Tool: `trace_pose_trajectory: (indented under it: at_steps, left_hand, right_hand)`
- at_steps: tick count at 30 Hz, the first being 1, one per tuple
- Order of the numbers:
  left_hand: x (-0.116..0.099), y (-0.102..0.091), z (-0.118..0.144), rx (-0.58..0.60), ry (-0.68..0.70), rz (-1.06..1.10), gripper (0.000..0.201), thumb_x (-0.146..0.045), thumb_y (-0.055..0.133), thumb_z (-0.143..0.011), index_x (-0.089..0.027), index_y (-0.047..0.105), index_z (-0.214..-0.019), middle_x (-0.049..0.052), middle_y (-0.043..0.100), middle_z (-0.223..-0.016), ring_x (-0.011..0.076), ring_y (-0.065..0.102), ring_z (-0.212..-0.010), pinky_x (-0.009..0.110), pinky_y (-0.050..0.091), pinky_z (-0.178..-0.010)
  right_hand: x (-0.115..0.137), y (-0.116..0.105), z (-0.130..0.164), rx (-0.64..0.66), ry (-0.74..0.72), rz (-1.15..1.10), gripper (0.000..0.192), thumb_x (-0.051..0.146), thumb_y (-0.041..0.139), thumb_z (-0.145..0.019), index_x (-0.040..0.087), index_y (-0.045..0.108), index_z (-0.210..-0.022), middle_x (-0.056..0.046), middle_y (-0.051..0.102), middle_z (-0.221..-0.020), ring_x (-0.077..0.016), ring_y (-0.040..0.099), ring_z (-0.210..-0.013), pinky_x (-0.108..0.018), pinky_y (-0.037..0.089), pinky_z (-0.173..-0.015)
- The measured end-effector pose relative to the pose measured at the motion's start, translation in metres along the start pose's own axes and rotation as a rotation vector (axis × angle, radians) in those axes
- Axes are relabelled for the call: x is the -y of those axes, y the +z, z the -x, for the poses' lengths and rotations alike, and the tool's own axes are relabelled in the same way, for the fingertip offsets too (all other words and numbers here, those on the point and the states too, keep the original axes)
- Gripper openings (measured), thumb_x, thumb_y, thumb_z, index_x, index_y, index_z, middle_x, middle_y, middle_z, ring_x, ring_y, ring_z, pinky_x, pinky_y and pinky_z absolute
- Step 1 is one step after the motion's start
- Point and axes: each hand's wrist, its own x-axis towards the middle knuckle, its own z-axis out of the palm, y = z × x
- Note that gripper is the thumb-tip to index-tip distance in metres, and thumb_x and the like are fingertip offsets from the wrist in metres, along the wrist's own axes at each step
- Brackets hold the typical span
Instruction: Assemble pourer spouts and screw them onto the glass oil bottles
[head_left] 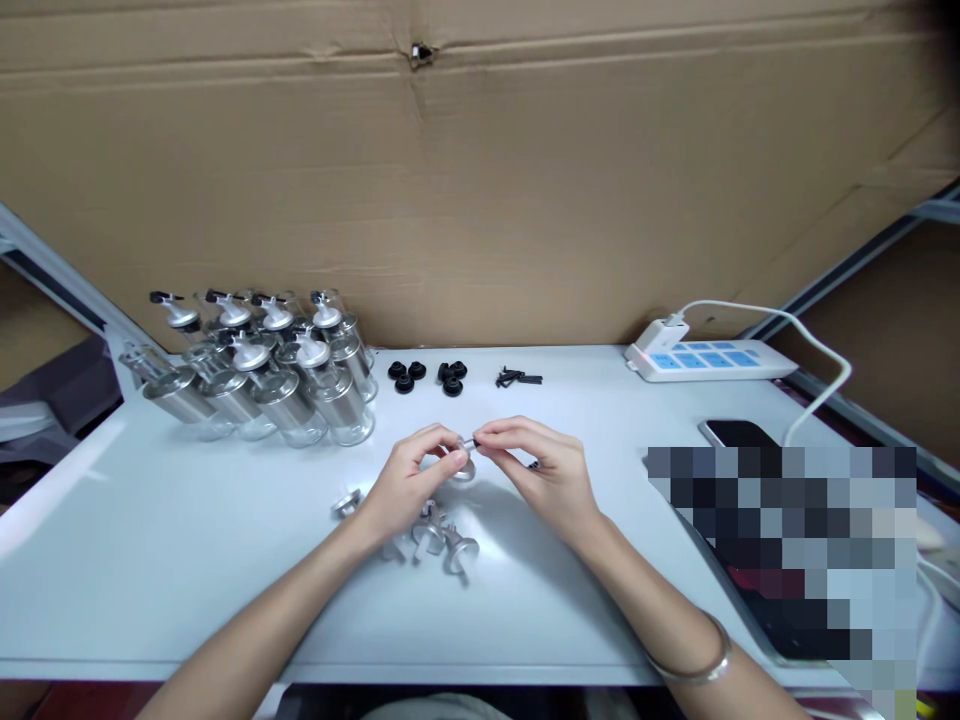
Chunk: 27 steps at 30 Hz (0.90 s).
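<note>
Between thumb and fingers, my left hand [420, 468] holds a silver bottle pourer [465, 468] above the table. My right hand [541, 465] pinches a small black piece [474, 443] at the tip of the pourer's spout; whether it is seated there I cannot tell. Below my left hand lie several loose silver pourers [460, 550], one [346, 502] apart from the others to the left. Farther back are black rubber stoppers [405, 383] in two small groups and a little pile of thin black pieces [517, 377]. Another small dark piece [533, 465] is partly hidden behind my right hand.
Several glass bottles with metal bands [285, 400] stand at the back left, some topped with pourers. A white power strip [712, 362] with a plugged-in charger and cable lies back right. A phone [739, 433] and a blurred-out area are at the right. Cardboard [480, 200] walls the back.
</note>
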Motion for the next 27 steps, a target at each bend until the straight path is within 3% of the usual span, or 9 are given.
trace_pose_trajectory:
  at_steps: [9,22,25,27]
  left_hand:
    - [-0.0048,-0.0003,0.0007,0.008,0.003,-0.041,0.022,-0.033,0.054,-0.086,-0.017,0.06,-0.074,0.002,0.057,-0.077,0.0157,0.053,-0.075,0.028,0.041,-0.077]
    - [-0.0037,-0.0013,0.0003,0.03,-0.002,-0.039,0.021,-0.031,0.055,-0.086,-0.016,0.062,-0.073,0.001,0.055,-0.075,0.0152,0.053,-0.075,0.026,0.04,-0.074]
    - [-0.0062,0.0013,0.0015,0.039,0.004,-0.016,0.02,-0.031,0.055,-0.087,-0.017,0.063,-0.075,0.001,0.058,-0.077,0.0155,0.054,-0.077,0.026,0.041,-0.075]
    - [-0.0083,0.0036,0.0022,0.048,0.018,-0.01,0.022,-0.032,0.054,-0.088,-0.017,0.064,-0.075,0.002,0.06,-0.078,0.0159,0.056,-0.079,0.027,0.042,-0.077]
  right_hand:
    - [-0.0005,-0.0019,-0.0028,0.025,0.1,-0.08,0.01,0.016,0.07,-0.078,0.024,0.075,-0.076,-0.004,0.075,-0.076,-0.0178,0.071,-0.067,-0.031,0.061,-0.063]
    - [-0.0033,-0.0019,-0.0007,0.091,0.115,-0.1,0.007,0.018,0.069,-0.078,0.022,0.073,-0.075,-0.005,0.073,-0.076,-0.0167,0.069,-0.069,-0.03,0.058,-0.063]
    - [0.0016,-0.0008,-0.0014,0.085,0.222,-0.105,0.002,0.021,0.069,-0.078,0.02,0.071,-0.08,-0.004,0.071,-0.074,-0.0157,0.066,-0.067,-0.031,0.056,-0.064]
    - [0.0043,0.0003,-0.0023,0.081,0.328,-0.154,0.016,0.025,0.071,-0.076,0.02,0.07,-0.092,-0.003,0.069,-0.074,-0.0147,0.064,-0.066,-0.031,0.055,-0.065]
